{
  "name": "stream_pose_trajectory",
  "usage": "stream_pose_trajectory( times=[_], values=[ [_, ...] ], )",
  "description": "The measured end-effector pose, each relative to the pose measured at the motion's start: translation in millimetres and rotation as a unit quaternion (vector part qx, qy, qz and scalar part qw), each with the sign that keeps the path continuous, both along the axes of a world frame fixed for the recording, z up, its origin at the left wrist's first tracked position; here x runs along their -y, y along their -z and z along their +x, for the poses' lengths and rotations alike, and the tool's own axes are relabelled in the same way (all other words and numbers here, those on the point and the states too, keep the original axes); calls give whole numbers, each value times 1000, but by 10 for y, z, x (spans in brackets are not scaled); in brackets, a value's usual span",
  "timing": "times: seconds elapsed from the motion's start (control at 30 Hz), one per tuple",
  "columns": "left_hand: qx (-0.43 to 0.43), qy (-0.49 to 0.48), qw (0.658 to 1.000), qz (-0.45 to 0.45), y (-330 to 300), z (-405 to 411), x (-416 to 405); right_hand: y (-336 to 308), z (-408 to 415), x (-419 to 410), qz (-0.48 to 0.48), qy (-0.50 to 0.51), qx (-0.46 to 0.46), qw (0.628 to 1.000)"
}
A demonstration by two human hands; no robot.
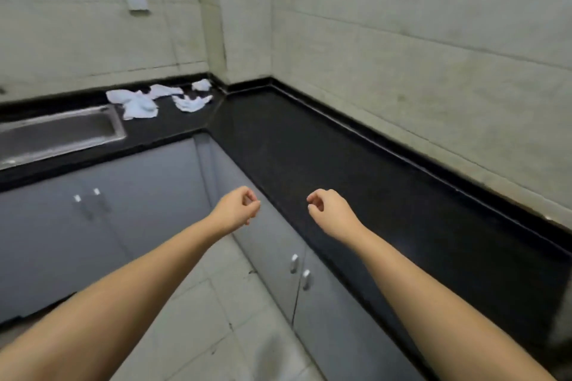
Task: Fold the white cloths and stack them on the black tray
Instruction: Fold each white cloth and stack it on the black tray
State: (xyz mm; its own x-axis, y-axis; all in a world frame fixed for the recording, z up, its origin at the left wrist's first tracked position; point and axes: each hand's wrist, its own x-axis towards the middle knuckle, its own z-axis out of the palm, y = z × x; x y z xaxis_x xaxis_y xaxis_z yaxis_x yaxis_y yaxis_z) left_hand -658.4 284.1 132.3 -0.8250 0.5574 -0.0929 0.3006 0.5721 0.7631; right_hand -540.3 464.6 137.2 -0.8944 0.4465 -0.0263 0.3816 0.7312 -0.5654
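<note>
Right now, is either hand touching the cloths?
Apart. The head view shows left hand and right hand held in air, empty, with bare counter between them and the cloths.

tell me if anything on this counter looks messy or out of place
The white cloths lie crumpled and scattered in loose heaps on the black countertop near the corner, just right of the steel sink. None is folded. No separate black tray can be made out. Both hands, left hand and right hand, hold nothing.

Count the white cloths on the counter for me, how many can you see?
About 4, all crumpled near the counter's back corner: one by the sink at, one below it, one at, one at; a small piece may be a fifth.
</note>
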Motion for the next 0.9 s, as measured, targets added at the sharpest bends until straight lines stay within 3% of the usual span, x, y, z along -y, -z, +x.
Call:
stream_pose_trajectory(
  times=[0.27,0.9],
  values=[
    [15,-91,991,-94,611,-1093,956,651,-1424,620,2,-112,98,989],
    [31,-139,986,-90,736,-5087,436,755,-5616,58,0,-180,134,975]
  ],
)
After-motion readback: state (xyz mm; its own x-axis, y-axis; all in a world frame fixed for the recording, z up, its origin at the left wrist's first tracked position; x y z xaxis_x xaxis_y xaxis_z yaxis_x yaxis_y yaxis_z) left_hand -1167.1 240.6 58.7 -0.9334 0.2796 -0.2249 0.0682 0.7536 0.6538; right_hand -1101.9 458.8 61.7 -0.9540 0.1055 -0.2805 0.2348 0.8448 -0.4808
